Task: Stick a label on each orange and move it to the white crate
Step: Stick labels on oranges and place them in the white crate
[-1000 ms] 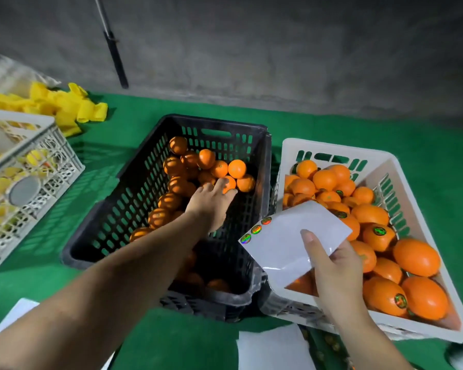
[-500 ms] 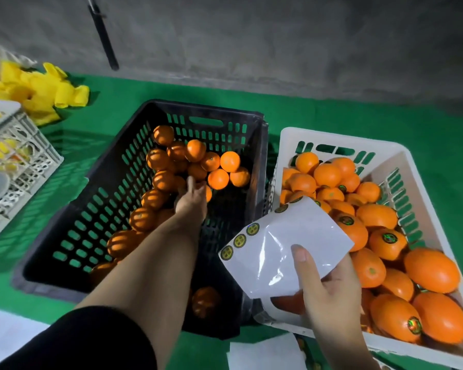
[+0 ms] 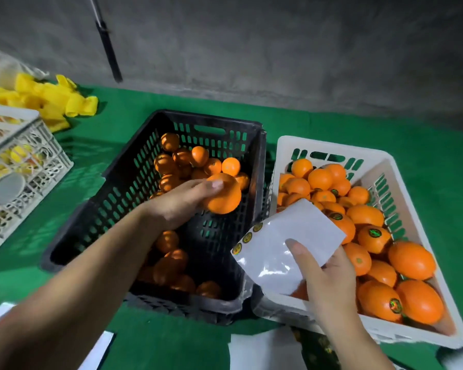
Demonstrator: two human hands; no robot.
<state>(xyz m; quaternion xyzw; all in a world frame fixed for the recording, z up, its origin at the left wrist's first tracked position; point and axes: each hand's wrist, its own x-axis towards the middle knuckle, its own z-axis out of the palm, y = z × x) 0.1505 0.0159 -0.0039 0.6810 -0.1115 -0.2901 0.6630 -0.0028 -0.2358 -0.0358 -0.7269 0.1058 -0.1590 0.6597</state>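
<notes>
My left hand (image 3: 182, 201) grips an orange (image 3: 223, 194) from the side, fingers curled over its top, and holds it above the inside of the black crate (image 3: 118, 182), near that crate's right wall. I see no label on the part of this orange that faces me. Below and behind it, more oranges (image 3: 187, 161) lie heaped at the far end of the black crate, and a few sit in shadow at the near end under my forearm. My right hand (image 3: 324, 276) pinches a white sheet (image 3: 286, 247), thumb pressed flat on its glossy face and the other fingers hidden underneath. The sheet hangs over the gap between the two crates and covers the near left corner of the white crate (image 3: 332, 153). Three round labels (image 3: 247, 237) run along the sheet's left edge; the rest of its face is bare. The white crate stands just beside the black one, to the right, and is well filled with oranges, several of them showing a round label on top. Both crates sit on a green cloth (image 3: 425, 156). Off to the left stands another white crate (image 3: 24, 166) with yellow things inside, and a yellow heap (image 3: 46, 100) lies behind it. Loose white sheets (image 3: 262, 351) lie on the cloth at the near edge.
</notes>
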